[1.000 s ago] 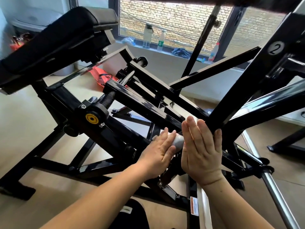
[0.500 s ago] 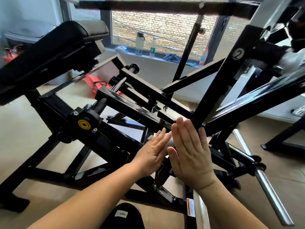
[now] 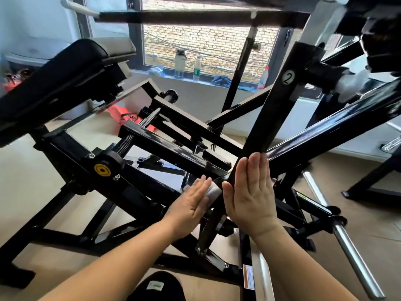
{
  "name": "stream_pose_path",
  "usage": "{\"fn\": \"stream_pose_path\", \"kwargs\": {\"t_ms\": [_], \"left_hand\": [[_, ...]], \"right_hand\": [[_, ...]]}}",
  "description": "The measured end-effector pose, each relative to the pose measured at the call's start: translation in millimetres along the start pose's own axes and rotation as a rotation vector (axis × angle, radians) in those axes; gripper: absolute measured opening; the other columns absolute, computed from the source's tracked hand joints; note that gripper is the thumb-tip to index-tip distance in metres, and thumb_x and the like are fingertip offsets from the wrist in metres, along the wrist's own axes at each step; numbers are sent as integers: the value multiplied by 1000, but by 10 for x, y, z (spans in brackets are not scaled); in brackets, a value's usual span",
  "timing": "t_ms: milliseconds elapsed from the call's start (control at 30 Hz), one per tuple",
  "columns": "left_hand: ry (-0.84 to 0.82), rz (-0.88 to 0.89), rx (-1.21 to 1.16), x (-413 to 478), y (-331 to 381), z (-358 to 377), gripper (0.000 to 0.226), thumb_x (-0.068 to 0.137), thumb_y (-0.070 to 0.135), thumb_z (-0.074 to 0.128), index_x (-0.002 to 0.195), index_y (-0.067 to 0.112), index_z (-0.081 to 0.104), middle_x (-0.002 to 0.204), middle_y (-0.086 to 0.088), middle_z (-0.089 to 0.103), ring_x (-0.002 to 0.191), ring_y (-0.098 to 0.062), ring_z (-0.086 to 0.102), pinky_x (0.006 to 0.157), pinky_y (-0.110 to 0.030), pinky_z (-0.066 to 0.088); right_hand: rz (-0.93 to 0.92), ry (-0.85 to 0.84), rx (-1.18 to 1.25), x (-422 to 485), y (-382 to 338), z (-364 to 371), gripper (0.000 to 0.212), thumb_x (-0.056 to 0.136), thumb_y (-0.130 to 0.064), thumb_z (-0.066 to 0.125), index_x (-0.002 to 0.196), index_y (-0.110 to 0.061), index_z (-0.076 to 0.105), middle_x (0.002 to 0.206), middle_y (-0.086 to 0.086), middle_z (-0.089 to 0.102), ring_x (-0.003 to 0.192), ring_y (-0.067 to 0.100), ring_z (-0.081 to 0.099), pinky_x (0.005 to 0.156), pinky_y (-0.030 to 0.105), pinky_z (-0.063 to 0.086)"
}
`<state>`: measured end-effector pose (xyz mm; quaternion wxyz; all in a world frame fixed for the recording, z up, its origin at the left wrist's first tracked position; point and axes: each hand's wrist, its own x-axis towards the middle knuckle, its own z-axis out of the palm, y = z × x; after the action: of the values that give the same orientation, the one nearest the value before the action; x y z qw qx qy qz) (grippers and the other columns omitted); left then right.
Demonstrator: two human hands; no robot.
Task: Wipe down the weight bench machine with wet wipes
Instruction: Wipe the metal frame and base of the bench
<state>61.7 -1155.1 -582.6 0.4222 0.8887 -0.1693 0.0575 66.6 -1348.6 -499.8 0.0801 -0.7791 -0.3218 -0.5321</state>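
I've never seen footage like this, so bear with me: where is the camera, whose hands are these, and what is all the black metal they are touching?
There is no robot here. A person wears one wide-angle camera on the head, so you look forward and down along their own two bare arms. The black metal is the frame of a weight bench machine. Its padded black bench sits at the upper left, and a yellow-centred knob sits on the frame below it. The left hand presses a white wet wipe with flat fingers against the slanted black post marked 2. The right hand lies flat against the post's other side and holds nothing. Behind, bottles stand at the window, and a chrome bar sticks out at the lower right.
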Motion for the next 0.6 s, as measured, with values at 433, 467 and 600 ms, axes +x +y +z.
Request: {"fn": "stream_pose_path", "kwargs": {"t_ms": [433, 467, 600], "left_hand": [[224, 142, -320, -635, 1478, -257, 29, 110, 28, 43, 122, 23, 69, 108, 4, 70, 105, -23, 68, 87, -32, 54], [218, 168, -302, -592, 1564, -198, 29, 109, 27, 44, 121, 23, 70, 108, 3, 68, 106, -25, 66, 89, -33, 54], [216, 169, -303, -431, 1821, 11, 26, 109, 27, 46, 122, 24, 69, 109, 4, 69, 108, -21, 67, 92, -38, 55]], "right_hand": [[658, -227, 763, -27, -240, -967, 54, 101, -43, 58, 151, -27, 48, 148, -17, 52, 138, 7, 50, 110, 28, 45], [812, -314, 968, -25, -192, -1020, 60, 97, -51, 60, 151, -32, 46, 143, -20, 57, 134, 4, 54, 109, 28, 48], [1083, -380, 1347, -38, 63, -1140, 48, 96, -43, 63, 139, -21, 62, 133, -7, 69, 121, 15, 68, 97, 34, 58]]}}
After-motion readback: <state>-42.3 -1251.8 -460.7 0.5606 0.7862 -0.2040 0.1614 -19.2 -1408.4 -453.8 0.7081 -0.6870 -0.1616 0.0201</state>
